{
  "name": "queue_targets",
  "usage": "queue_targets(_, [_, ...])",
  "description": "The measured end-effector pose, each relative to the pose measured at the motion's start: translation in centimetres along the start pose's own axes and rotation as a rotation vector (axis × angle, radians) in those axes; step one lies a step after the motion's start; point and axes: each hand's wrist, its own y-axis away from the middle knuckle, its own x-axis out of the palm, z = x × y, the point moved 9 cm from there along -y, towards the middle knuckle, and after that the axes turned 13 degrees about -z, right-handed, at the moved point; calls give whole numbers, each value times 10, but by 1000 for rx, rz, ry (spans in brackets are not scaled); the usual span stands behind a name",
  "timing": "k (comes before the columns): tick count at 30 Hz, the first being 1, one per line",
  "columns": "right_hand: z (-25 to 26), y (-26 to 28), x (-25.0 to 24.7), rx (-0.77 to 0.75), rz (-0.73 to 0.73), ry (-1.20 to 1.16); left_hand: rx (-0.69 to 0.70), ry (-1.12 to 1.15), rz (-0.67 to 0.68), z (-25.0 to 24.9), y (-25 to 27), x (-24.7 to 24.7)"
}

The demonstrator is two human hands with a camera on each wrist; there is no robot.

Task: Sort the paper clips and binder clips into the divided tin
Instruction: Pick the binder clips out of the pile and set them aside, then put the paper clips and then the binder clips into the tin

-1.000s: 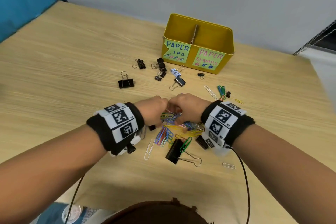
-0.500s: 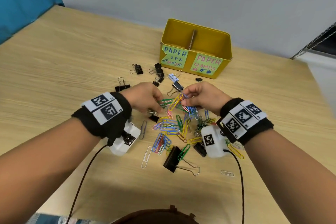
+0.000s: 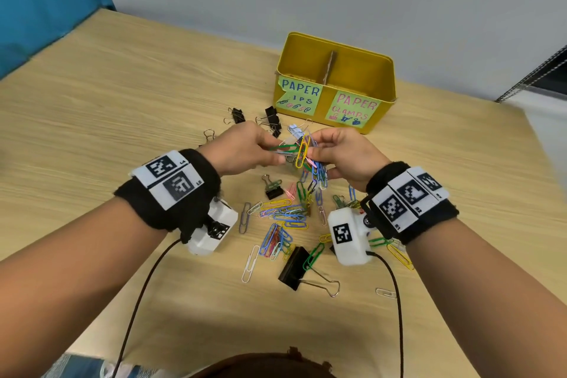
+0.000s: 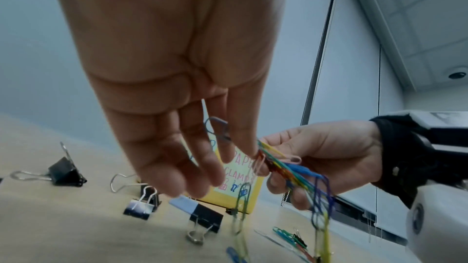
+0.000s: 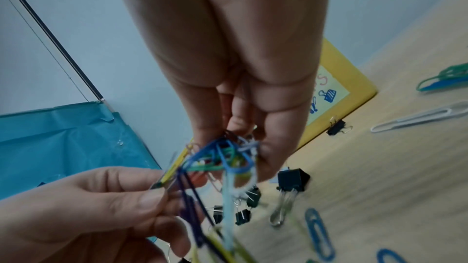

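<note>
paper clips [image 3: 302, 155]: tangled, lifted | binder clips [image 3: 294, 267]: table | tin [image 3: 380, 83]: upright

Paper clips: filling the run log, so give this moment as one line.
both hands pinch paper clip bunch above table | tin not reached | binder clips on table

The divided tin [image 3: 334, 83] stands at the far side of the table [image 3: 92, 120], and scattered binder clips [image 3: 271, 120] lie just in front of its left part. Nearer the person, a heap of paper clips [image 3: 283, 215] lies on the table, with a large binder clip [image 3: 294, 267] at its near edge. Above and between heap and tin, the left hand [image 3: 245, 150] and right hand [image 3: 346, 156] meet, both pinching a tangled bunch of paper clips [image 3: 303, 153] that hangs clear of the table.
</note>
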Motion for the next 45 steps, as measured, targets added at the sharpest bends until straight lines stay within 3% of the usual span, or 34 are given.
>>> queue_targets(5, [31, 0, -4, -69, -40, -188, -50, 393, 24, -18, -3, 5])
queue_targets(13, [119, -26, -29, -228, -84, -305, 42, 523, -29, -75, -44, -33])
queue_targets(19, [182, -68, -56, -380, -298, -345, 117, 449, -244, -120, -106, -88])
queue_targets(23, [176, -92, -59, -411, -384, -289, 94, 244, -298, -111, -134, -87])
queue_targets(25, [153, -102, -52, -370, -347, -128, 78, -90, -227, -95, -136, -73])
queue_targets(27, [127, -103, -49, -341, -335, 175, 72, -347, -211, -76, -128, -70])
queue_targets(30, [106, -76, -57, -416, -414, 389, 90, -277, -307, -55, -98, -79])
queue_targets(31, [101, -62, -55, -443, -400, 402, 99, -245, -293, -48, -85, -76])
queue_targets(33, [82, -45, -36, -423, -222, 493, 98, -269, -110, -29, -61, -50])
queue_targets(35, [49, -31, -6, -341, 53, 782, 106, -411, 158, -8, -34, -9])
queue_targets(37, [21, -23, 11, -278, 219, 1033, 120, -536, 321, 7, -17, 21])
queue_targets(40, [1, -15, 28, -223, 294, 1069, 157, -604, 383, 16, -3, 46])
queue_targets(45, [7, -7, 38, -295, 212, 1028, 165, -639, 310, 20, -9, 40])
